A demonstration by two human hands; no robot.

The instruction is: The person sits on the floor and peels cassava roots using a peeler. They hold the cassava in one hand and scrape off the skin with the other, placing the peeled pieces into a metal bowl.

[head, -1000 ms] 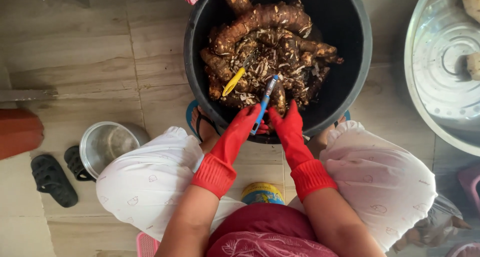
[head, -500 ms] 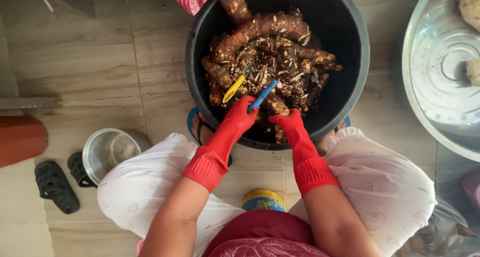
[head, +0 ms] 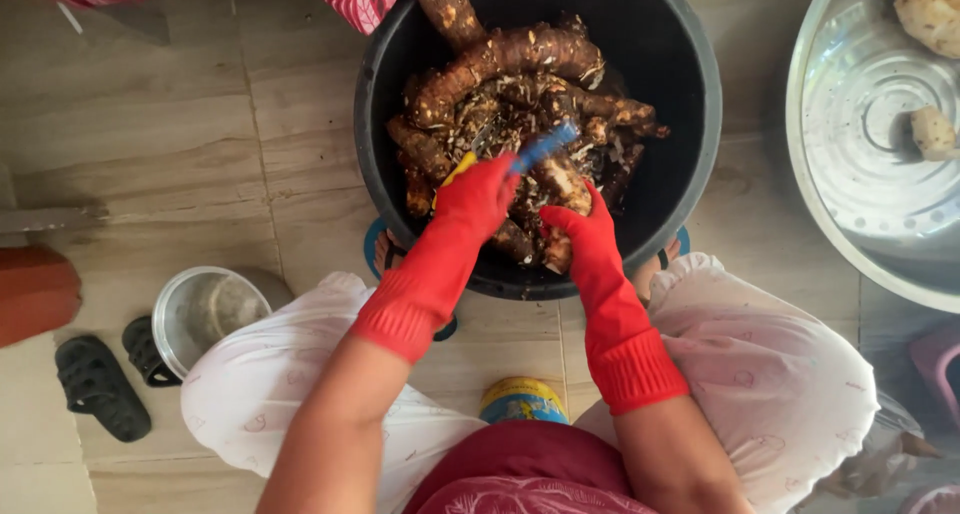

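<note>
Where pale wood-look floor (head: 150, 114) spreads, black tub (head: 690, 174) of roots, left hand (head: 478, 196) gripping blue peeler (head: 545, 146), right hand (head: 578, 236) clutching root (head: 560, 184).

Two red-gloved hands, the left hand (head: 478, 199) and the right hand (head: 580, 236), are in one black tub (head: 690, 174). One blue-and-yellow peeler (head: 540, 149) shows. One steel basin (head: 850, 224) holds two pale peeled roots (head: 933, 132) (a third may be cut off at the edge). One steel cup (head: 205, 309), two black sandals (head: 95, 384).
</note>
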